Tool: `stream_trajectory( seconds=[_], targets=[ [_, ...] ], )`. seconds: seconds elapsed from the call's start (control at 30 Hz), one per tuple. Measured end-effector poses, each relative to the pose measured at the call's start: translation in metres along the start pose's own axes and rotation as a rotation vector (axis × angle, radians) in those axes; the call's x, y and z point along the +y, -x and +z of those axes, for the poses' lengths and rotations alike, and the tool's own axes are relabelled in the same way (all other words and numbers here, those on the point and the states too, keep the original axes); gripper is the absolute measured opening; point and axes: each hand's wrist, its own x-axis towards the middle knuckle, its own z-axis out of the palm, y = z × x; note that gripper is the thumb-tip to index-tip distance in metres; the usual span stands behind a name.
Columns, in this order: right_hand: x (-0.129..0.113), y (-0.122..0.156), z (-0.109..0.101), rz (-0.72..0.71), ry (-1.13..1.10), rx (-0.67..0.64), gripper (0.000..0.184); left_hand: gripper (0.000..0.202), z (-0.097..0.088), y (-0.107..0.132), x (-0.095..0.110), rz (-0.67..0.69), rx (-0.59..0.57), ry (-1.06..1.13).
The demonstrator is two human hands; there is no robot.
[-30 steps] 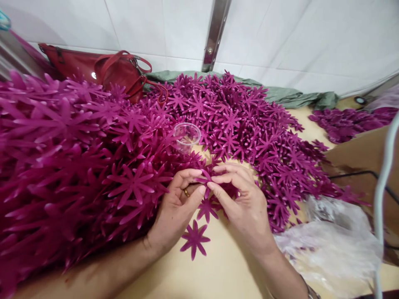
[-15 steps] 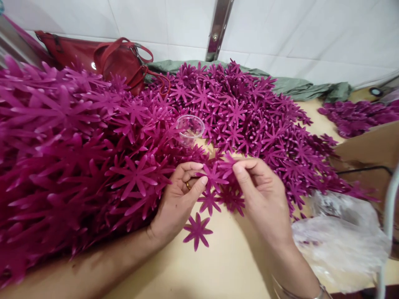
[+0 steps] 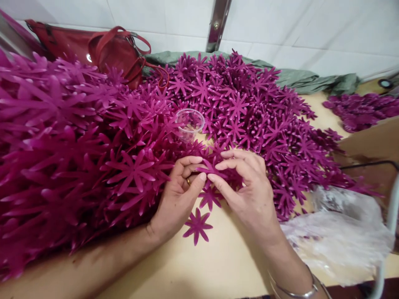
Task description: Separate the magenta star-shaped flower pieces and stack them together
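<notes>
Between my two hands is a purple artificial flower piece (image 3: 208,167) with several narrow petals. My left hand (image 3: 174,199), with a ring on one finger, pinches its left side between thumb and fingertips. From the right, my right hand (image 3: 254,199) closes its thumb and index finger on the same piece, the other fingers loosely curled; whether a second piece is in its grip is hidden. Just below the hands lie a matching flower piece (image 3: 210,197) and, nearer me, another flower piece (image 3: 198,226), flat on the yellowish tabletop (image 3: 187,270).
Large heaps of flower pieces rise at left (image 3: 62,166) and at the back (image 3: 237,106). A clear plastic cup (image 3: 190,131) stands between them. Beyond are a red bag (image 3: 71,50) and green cloth (image 3: 299,79). At right are a crumpled plastic bag (image 3: 336,241) and a cardboard box (image 3: 370,145).
My right hand has moved left and slightly up, bringing its fingertips from a separate flower piece onto the one in my left hand. My left hand stays nearly in place.
</notes>
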Motion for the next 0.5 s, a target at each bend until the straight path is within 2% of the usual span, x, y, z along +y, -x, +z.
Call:
stream_trajectory(
  seconds=[0.13, 0.5],
  targets=[
    [0.0000, 0.0022, 0.0044, 0.010, -0.046, 0.003, 0.003, 0.026, 0.0020, -0.0007, 0.0028, -0.016, -0.016, 0.024],
    [0.0003, -0.0020, 0.0004, -0.054, -0.114, -0.020, 0.012, 0.027, 0.0004, -0.0012, 0.0021, -0.045, -0.019, 0.034]
  ],
)
